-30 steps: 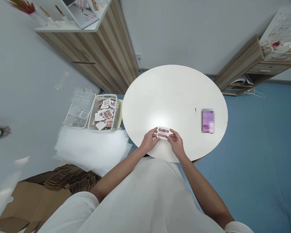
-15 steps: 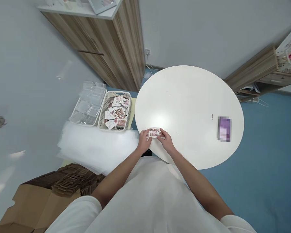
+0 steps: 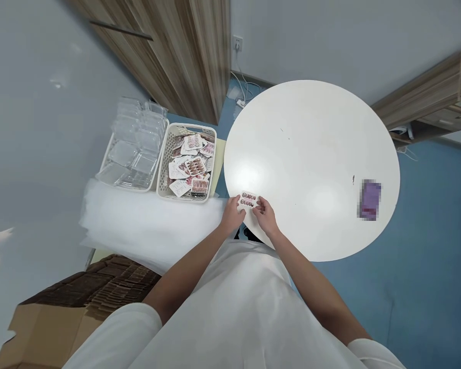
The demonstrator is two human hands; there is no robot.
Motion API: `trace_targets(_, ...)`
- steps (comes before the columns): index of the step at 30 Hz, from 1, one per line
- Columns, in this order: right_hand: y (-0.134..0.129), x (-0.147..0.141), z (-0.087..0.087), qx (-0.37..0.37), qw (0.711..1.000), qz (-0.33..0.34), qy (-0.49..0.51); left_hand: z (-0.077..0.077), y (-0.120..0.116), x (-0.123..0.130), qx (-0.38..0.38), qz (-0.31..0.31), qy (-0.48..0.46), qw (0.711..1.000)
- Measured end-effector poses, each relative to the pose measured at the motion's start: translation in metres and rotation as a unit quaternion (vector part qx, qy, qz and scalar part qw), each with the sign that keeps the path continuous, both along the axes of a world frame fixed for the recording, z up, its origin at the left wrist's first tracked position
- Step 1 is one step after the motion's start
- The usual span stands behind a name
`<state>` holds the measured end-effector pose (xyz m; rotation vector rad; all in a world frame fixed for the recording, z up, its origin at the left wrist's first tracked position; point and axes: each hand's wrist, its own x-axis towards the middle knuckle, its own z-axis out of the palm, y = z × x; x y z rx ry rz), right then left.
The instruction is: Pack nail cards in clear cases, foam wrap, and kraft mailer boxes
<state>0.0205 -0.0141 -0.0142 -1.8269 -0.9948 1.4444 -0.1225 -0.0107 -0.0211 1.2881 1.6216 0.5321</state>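
Observation:
Between both hands, at the near left edge of the round white table (image 3: 311,128), is a small white card of press-on nails (image 3: 248,200) with two rows of pinkish and dark nails facing up. My left hand (image 3: 232,214) is closed on its left end, thumb on the near side. At the right end my right hand (image 3: 265,215) grips it with thumb and fingers. To the left, a white plastic basket (image 3: 160,182) holds many similar nail cards (image 3: 195,166), heaped loosely, some with printed text showing.
Beside that basket stands another white basket with stacked clear plastic trays (image 3: 132,138). White foam sheets (image 3: 149,220) lie in front of them, with folded brown cardboard (image 3: 57,323) below. A pixelated purple object (image 3: 370,200) lies at the table's right. A wooden cabinet (image 3: 184,56) stands behind.
The view has tilted down and shifted, so the table and baskets appear displaced. Both hands still hold the nail card, which is now turned slightly clockwise.

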Motion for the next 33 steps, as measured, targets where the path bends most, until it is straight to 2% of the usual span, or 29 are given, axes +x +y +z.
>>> trace_targets(5, -0.003, -0.013, 0.002, 0.016, 0.998, -0.059, 0.019, 0.002, 0.001, -0.002, 0.020, -0.015, 0.000, 1.000)
trace_targets(13, 0.034, -0.031, -0.006, 0.052, 0.995, -0.069, 0.048, -0.001, 0.034, -0.015, 0.053, 0.014, 0.001, 0.999)
trace_targets(17, 0.043, -0.035, -0.011, 0.060, 0.994, -0.080, 0.044, -0.001, 0.044, -0.018, 0.067, 0.036, -0.005, 0.997)
trace_targets(25, 0.040, -0.035, -0.010, 0.076, 0.994, -0.074, 0.038, -0.002, 0.040, -0.019, 0.078, 0.040, -0.011, 0.996)
trace_targets(33, 0.040, -0.031, -0.014, 0.083, 0.993, -0.054, 0.059, -0.010, 0.041, -0.023, 0.078, 0.068, -0.043, 0.994)
